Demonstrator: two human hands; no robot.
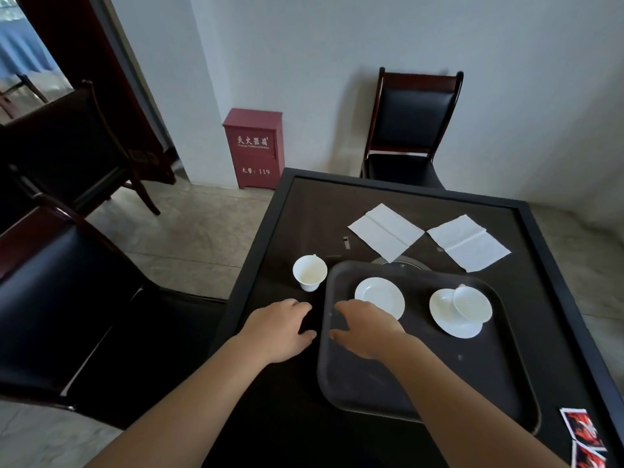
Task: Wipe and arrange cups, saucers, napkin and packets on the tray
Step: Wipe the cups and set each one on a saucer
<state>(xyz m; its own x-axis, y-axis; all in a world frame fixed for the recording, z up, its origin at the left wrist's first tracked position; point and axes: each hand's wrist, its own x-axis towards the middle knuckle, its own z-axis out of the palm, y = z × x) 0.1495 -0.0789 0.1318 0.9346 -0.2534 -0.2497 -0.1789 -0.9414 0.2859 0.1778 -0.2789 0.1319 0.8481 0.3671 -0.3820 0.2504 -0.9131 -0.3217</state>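
Tray (422, 376) sits mid-table, rigid, slick and light but carrying loose fragile saucers (380, 296) and a tipped cup (472, 304) at 1 o'clock, so grip both rims level; left hand (280, 327) and right hand (366, 327) hover at its 10 o'clock edge, fingers loosely spread, holding nothing.

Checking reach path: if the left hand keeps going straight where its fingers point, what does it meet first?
Probably the upright white cup off the tray: the left hand points up-right toward it, across bare table; depth is unclear.
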